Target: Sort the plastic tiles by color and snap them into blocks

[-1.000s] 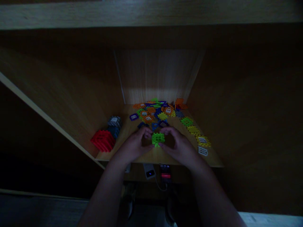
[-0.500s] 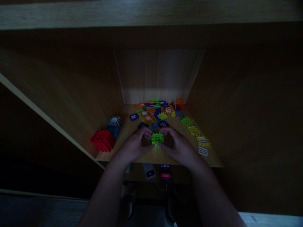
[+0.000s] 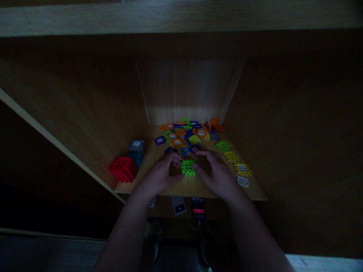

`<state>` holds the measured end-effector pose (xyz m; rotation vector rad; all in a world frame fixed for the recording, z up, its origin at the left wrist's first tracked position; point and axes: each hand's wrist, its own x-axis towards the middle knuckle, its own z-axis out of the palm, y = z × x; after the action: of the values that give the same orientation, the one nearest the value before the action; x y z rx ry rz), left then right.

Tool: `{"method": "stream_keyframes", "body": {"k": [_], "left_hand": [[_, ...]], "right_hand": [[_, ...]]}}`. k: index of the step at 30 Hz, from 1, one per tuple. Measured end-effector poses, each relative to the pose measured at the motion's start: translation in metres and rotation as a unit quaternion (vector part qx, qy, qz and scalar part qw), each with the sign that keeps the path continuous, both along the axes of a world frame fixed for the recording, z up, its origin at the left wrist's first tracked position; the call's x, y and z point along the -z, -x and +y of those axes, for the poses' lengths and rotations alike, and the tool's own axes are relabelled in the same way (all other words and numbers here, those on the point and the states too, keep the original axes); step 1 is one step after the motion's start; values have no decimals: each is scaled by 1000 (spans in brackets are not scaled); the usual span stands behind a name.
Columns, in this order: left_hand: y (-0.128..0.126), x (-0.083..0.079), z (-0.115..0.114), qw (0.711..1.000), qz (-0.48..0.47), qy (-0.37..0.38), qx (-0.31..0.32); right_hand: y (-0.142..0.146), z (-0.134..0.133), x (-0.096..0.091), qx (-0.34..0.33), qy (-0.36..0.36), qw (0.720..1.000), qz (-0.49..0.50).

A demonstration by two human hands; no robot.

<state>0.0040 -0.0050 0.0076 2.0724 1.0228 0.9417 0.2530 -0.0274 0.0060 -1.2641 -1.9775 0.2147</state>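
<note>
A bright green interlocking toy block (image 3: 188,168) with a square grid face sits between my hands near the shelf's front. My left hand (image 3: 170,168) grips its left side, fingertips at the upper left and thumb at the lower left corner. On the other side, my right hand (image 3: 211,170) has its thumb against the block's right edge. Its index finger is stretched out above and apart from the block. Just behind lie a dark purple piece (image 3: 194,149) and a blue piece (image 3: 185,152).
Several mixed plastic pieces (image 3: 177,142) are heaped toward the back panel. Red panels (image 3: 123,169) and grey panels (image 3: 137,145) stand at the left wall. Yellow pieces (image 3: 242,168) and a white window piece (image 3: 242,181) line the right. A phone (image 3: 197,206) is below the edge.
My right thumb has moved up from the block's lower edge to its right side, and the right hand has drawn slightly away. The block has tilted so more of its front side shows.
</note>
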Motion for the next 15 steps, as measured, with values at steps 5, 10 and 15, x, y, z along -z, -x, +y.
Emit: {"method": "stream_keyframes", "body": {"k": [5, 10, 15], "left_hand": [[0, 2, 1, 1000, -3, 3, -4], [1, 2, 1, 1000, -3, -1, -2], [2, 4, 2, 1000, -1, 1, -2]], "right_hand": [[-3, 10, 19, 211, -22, 970, -119], [-5, 19, 35, 292, 53, 945, -135], [-8, 24, 34, 288, 105, 942, -137]]}}
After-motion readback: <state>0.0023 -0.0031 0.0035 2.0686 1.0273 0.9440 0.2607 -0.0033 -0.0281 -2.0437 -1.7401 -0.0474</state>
